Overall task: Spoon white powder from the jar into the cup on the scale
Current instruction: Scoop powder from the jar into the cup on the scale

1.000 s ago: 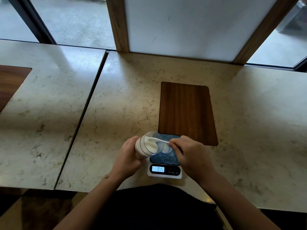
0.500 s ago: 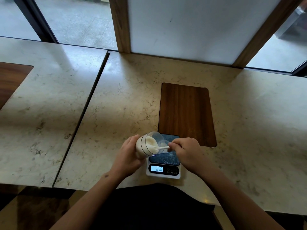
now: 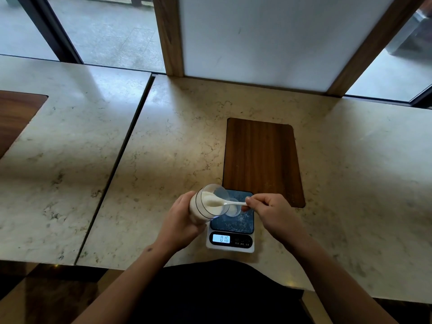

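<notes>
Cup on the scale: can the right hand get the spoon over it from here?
Probably yes. The right hand holds the spoon in the tilted jar, right beside the cup; nothing blocks it.

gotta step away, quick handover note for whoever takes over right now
Left hand: holds the jar tilted, mouth toward the scale.
Right hand: pinches the white spoon, bowl inside the jar with powder on it.
Cup: clear, on the scale beside the jar mouth.
Done: some powder seems in; display appears to read 0.16.
Left: carry this spoonful over and tip it in.
</notes>
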